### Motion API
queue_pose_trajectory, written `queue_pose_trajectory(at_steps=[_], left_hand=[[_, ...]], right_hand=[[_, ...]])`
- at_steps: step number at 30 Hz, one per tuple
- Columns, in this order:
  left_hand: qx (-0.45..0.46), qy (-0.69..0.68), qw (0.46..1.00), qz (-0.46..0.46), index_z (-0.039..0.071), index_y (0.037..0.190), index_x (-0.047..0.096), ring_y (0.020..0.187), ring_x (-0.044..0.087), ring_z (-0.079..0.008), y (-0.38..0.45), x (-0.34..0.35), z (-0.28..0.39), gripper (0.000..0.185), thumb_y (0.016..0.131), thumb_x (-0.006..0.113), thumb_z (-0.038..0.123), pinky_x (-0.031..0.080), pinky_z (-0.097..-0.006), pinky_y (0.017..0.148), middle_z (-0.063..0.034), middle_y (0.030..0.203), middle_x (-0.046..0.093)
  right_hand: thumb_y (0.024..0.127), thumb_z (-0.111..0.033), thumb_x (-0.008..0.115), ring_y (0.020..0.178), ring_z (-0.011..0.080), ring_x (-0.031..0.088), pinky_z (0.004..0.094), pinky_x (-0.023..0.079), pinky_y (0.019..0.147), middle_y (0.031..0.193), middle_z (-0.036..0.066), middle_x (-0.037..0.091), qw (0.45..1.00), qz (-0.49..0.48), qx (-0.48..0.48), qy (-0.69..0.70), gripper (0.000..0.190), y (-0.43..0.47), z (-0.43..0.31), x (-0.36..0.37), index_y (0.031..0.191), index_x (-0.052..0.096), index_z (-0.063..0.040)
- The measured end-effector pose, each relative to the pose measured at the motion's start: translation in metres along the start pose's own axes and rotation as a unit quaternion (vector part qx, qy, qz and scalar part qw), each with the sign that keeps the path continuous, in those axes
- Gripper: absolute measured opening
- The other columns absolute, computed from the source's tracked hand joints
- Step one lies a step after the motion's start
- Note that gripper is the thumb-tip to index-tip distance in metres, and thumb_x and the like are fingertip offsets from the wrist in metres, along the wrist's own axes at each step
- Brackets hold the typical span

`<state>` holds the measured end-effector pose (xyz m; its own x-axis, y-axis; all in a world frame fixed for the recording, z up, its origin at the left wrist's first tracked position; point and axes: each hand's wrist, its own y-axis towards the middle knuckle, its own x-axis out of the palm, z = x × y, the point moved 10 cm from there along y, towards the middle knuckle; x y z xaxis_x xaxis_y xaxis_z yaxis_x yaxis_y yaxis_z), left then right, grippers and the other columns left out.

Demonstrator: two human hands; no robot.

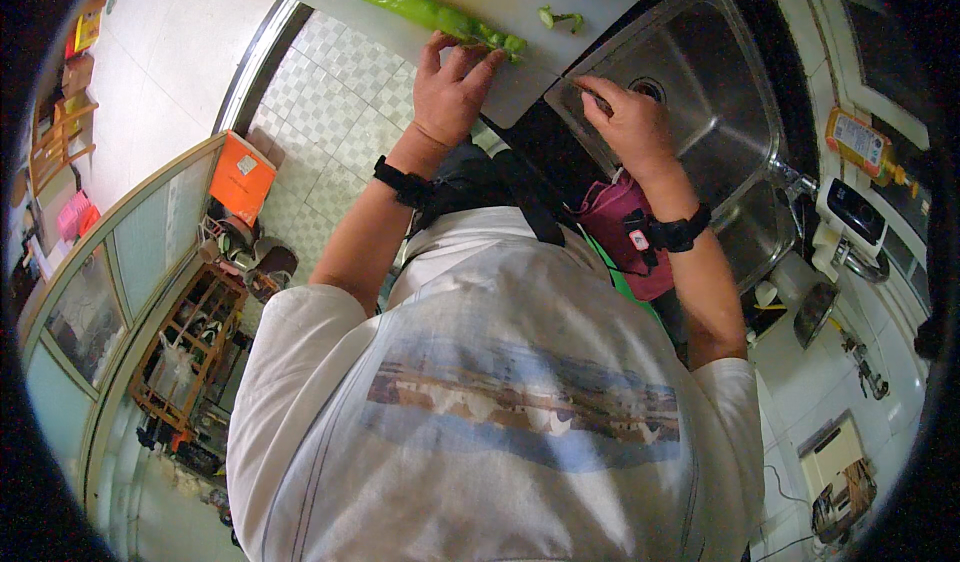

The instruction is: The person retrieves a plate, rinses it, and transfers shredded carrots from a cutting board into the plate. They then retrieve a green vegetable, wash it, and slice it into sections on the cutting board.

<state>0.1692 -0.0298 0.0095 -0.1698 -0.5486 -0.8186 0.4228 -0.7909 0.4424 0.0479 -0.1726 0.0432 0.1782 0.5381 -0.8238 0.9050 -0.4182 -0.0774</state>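
A long green pepper [405, 1] lies across the white cutting board [525, 101]. My left hand [456, 86] holds it down with bent fingers near its right end. Beside those fingertips, that end is split into short cut pieces [511, 43]. A cut-off pepper stem [560, 19] rests farther right on the board. My right hand [636, 123] is closed around the dark handle of a knife [598, 101], just off the board's right edge and over the sink's near rim. The thin blade points left toward the pepper, seen nearly edge-on and hard to make out.
A steel sink [720, 67] with a tap [795, 176] adjoins the board on the right. A maroon cloth [611, 213] hangs below my right wrist. A bottle [859, 142] stands behind the sink. An orange box [241, 178] and several pots [255, 254] are at left.
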Motion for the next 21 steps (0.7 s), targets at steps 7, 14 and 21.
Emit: queue_pose_trajectory(at_steps=[7, 14, 21], left_hand=[[0.003, 0.020, 0.999, 0.025, 0.018, 0.101, 0.069, 0.101, 0.056, -0.0284, 0.011, -0.009, 0.009, 0.032, 0.069, 0.063, 0.012, 0.043, -0.0408, 0.094, -0.0019, 0.100, 0.064], [-0.010, 0.003, 1.000, 0.005, 0.017, 0.098, 0.069, 0.101, 0.055, -0.0297, 0.011, -0.008, 0.008, 0.029, 0.070, 0.061, 0.013, 0.045, -0.0404, 0.091, -0.0016, 0.100, 0.064], [0.000, 0.006, 1.000, 0.021, 0.016, 0.098, 0.068, 0.101, 0.056, -0.0290, 0.006, -0.005, 0.006, 0.030, 0.069, 0.061, 0.014, 0.046, -0.0398, 0.089, -0.0004, 0.097, 0.064]], right_hand=[[0.086, -0.020, 0.066, 0.074, 0.0308, 0.067, 0.0381, 0.054, 0.064, 0.088, 0.012, 0.069, 1.000, -0.003, 0.004, -0.020, 0.024, -0.006, 0.002, 0.001, 0.109, 0.068, -0.017], [0.087, -0.023, 0.064, 0.075, 0.0308, 0.067, 0.0401, 0.054, 0.063, 0.088, 0.012, 0.069, 0.997, -0.050, 0.009, -0.057, 0.023, 0.011, -0.008, 0.016, 0.110, 0.067, -0.018], [0.088, -0.023, 0.064, 0.075, 0.0313, 0.067, 0.0414, 0.053, 0.063, 0.087, 0.014, 0.069, 0.999, -0.026, 0.009, -0.042, 0.022, 0.005, -0.004, 0.025, 0.109, 0.067, -0.018]])
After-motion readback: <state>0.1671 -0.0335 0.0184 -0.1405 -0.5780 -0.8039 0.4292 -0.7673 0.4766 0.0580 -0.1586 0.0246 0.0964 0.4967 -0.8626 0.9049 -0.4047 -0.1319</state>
